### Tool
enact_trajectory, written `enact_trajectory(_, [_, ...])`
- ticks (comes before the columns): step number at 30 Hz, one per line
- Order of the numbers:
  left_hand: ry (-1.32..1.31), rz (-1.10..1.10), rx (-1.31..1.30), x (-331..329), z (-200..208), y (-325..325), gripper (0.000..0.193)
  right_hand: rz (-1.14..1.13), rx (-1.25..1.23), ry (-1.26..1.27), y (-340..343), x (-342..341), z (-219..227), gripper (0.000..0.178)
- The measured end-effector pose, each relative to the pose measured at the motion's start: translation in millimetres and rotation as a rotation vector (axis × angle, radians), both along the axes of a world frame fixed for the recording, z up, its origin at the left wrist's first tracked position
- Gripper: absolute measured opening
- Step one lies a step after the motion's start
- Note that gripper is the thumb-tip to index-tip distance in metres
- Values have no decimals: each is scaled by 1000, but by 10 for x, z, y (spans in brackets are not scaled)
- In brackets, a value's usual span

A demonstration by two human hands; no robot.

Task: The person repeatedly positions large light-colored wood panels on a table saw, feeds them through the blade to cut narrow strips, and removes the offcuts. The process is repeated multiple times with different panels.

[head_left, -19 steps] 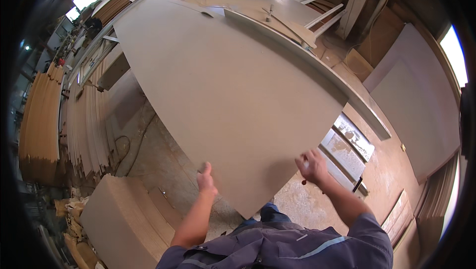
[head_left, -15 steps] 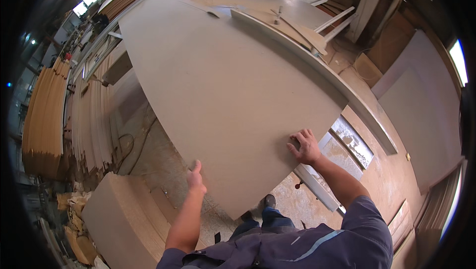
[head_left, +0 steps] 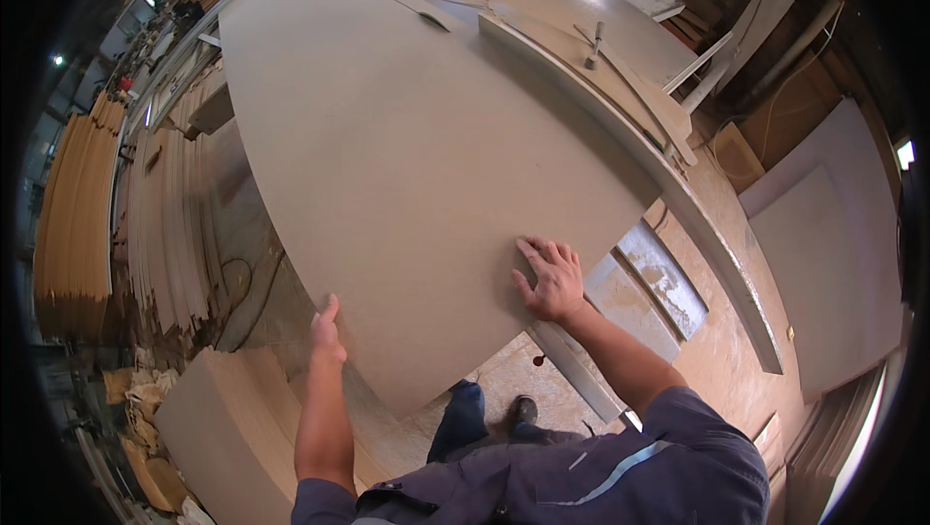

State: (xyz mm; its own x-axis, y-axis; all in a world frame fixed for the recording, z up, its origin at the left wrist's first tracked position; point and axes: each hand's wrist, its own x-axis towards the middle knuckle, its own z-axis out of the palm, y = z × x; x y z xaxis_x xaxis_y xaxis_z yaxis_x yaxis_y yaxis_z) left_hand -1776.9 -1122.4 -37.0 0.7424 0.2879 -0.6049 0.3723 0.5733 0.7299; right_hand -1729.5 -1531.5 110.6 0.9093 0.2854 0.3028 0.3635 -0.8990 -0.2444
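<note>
A large pale board [head_left: 417, 167] lies flat across a saw table, its right edge along a long straight fence [head_left: 725, 259]. My left hand [head_left: 327, 333] grips the board's left edge near the close corner, thumb on top; its other fingers are hidden beneath. Near the close edge, my right hand [head_left: 552, 283] rests on the board's top face with fingers spread. At the far end a thin dark blade-like piece [head_left: 434, 21] stands in a slit in the board.
Upright stacks of wooden sheets [head_left: 77, 215] stand at left. A curved stack of panels [head_left: 228, 428] is beside my left forearm. Large sheets [head_left: 833, 263] lean at right. A metal rail [head_left: 581, 380] juts out below my right hand. Scraps lie at the far end.
The board has slid forward along the fence, away from me. Both hands have gone with it, keeping their places on it. My view has shifted and my feet have moved.
</note>
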Motion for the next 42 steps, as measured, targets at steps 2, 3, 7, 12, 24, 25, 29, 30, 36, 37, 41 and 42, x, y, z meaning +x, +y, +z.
enact_trajectory(2, [-27,-46,-61,-36,8,-4,75,-16,-26,-2,8,-30,46,53])
enact_trajectory(3, [-39,-70,-91,-63,33,12,75,-17,-21,-4,20,-52,62,53])
enact_trajectory(7, [-25,-41,-126,1,130,48,71,-6,9,-37,29,18,100,50])
enact_trajectory(12, [-51,-35,-108,41,240,180,62,-14,27,-1,189,22,227,49])
enact_trajectory(24, [-76,-60,-213,752,259,1097,50,-16,27,-21,1079,736,215,47])
enact_trajectory(25, [-77,-54,-225,824,210,1170,50,-14,26,-20,1154,824,172,47])
enact_trajectory(29, [-78,-38,-227,1663,-53,1455,51,12,51,-49,1342,1669,40,48])
enact_trajectory(30, [-52,-26,-221,1723,-80,1451,51,8,31,-23,1348,1734,40,49])
enact_trajectory(36, [-110,-98,-259,2348,35,1671,54,39,61,-39,1613,2460,-93,50])
enact_trajectory(37, [-95,-92,-262,2373,40,1737,53,46,63,-36,1674,2506,-98,50])
enact_trajectory(41, [-107,-76,-289,2817,25,2031,53,43,66,-41,1967,2933,-91,50])
enact_trajectory(42, [-126,-76,-299,3016,-3,2104,53,45,70,-49,2045,3111,-102,50])
